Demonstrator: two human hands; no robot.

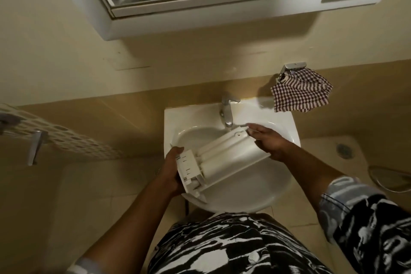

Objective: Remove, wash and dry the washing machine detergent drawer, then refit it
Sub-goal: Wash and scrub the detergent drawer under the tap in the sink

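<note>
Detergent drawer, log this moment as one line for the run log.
step: washing | detergent drawer: held over sink, below tap | left hand: grips front end | right hand: holds far end

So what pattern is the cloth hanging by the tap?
The cloth is dark-and-white checked; head view shows it.

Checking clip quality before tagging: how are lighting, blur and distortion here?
Head view: dim, warm light; the cabinet throws a heavy shadow on the wall; wide-angle bends the edges; the right hand by the tap is slightly blurred; the drawer is readable.
</note>
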